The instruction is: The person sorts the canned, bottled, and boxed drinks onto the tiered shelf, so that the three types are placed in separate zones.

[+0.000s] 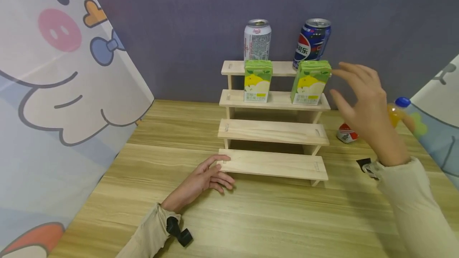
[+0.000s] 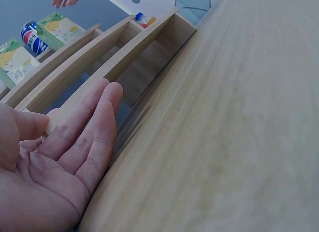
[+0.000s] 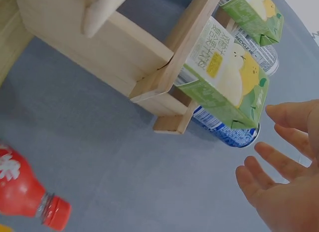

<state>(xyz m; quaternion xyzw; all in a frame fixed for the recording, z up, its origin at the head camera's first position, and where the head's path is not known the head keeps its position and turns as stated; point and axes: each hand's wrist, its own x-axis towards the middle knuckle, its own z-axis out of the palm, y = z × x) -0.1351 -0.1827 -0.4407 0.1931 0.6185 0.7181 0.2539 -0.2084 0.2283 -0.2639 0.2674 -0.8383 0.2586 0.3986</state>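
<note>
A wooden stepped display rack [image 1: 272, 131] stands on the table. Its top step carries a white Coca-Cola can [image 1: 257, 41] and a blue Pepsi can [image 1: 312, 43]. On the step below stand two green juice boxes, the left juice box [image 1: 257, 82] and the right juice box [image 1: 310, 83]. My left hand [image 1: 204, 176] holds the left corner of the lowest step between thumb and index finger; its other fingers [image 2: 94, 147] extend loosely below. Beside the right juice box, my right hand [image 1: 365, 98] has its fingers spread. The right wrist view shows a gap between hand and box.
Right of the rack lie a red-labelled bottle [image 3: 22, 187] with a red cap and an orange drink bottle [image 1: 396, 112] with a blue cap, partly hidden by my right hand. A dark panel [image 1: 179, 31] rises behind the rack. Cartoon-printed sheets [image 1: 71, 71] flank the table.
</note>
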